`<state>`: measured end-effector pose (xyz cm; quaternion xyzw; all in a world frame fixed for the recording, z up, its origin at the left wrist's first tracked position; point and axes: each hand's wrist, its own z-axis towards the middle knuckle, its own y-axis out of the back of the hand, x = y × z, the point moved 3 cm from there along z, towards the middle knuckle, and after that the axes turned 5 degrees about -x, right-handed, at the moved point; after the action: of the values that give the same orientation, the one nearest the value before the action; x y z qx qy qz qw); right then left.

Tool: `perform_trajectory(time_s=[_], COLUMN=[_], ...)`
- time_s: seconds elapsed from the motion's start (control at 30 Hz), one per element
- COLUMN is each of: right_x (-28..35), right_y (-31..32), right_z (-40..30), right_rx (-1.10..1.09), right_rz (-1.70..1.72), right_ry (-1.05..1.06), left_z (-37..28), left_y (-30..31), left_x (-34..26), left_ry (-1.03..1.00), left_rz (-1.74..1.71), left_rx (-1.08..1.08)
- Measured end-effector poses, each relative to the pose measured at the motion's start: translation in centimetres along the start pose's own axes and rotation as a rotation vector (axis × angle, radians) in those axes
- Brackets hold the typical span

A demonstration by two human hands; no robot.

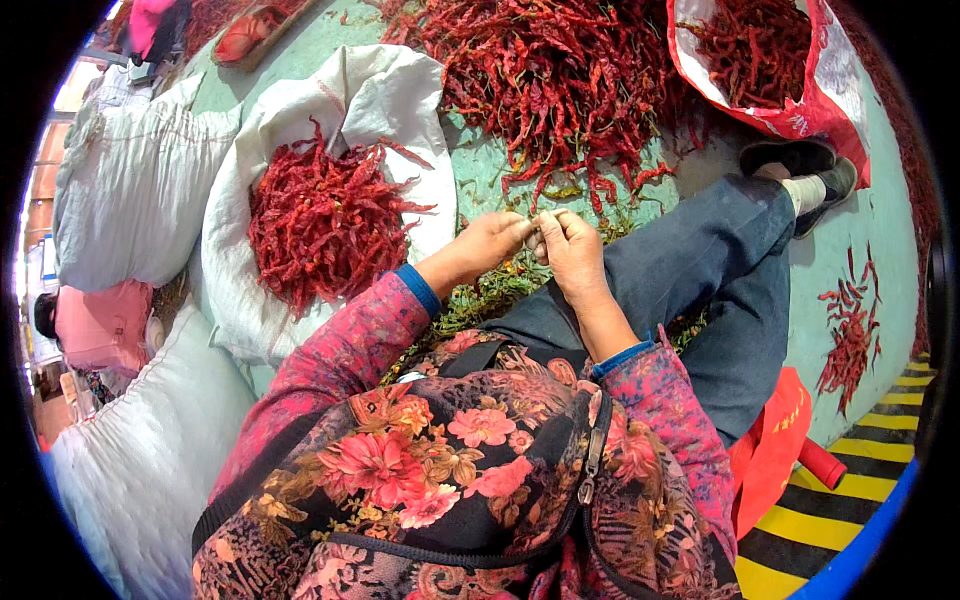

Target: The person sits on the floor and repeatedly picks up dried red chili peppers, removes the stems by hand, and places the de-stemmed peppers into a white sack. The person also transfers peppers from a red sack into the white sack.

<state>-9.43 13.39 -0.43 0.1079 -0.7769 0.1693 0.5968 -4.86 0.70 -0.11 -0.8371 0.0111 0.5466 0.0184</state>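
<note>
My left hand (487, 241) and my right hand (576, 253) meet in front of my lap, their fingertips pinched close together. Whatever may be between the fingers is too small to make out. Just beyond them lies the lower edge of a large pile of dried red chili peppers (555, 82). Green and yellowish chili stems (502, 292) are heaped under my forearms, beside my leg. To the left of my hands, a white woven sack (247, 202) stands with its mouth rolled wide, holding red chili peppers (322, 217).
A red-and-white sack (825, 127) of darker chilies stands at upper right, near my shoes (825, 180). Full white sacks (142, 187) line the left side, with a person in pink (105, 322) beyond. Loose chilies (851, 330) lie right; yellow-black floor stripes (832, 495) run at lower right.
</note>
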Motion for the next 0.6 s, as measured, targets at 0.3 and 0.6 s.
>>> perform_trajectory(time_s=[0.3,0.6], right_x=[-0.4,1.0], right_y=[0.4,-0.3], right_z=[0.4,-0.4], right_rx=[0.008,0.049], right_rz=[0.128,0.021], right_ry=[-0.091,0.083], left_z=[-1.7,-1.1], left_y=[-0.9,-1.6], left_x=[-3.7,1.6], left_ry=[-0.331,0.201], left_rz=[0.177,-0.375], left_rx=[0.095,-0.085])
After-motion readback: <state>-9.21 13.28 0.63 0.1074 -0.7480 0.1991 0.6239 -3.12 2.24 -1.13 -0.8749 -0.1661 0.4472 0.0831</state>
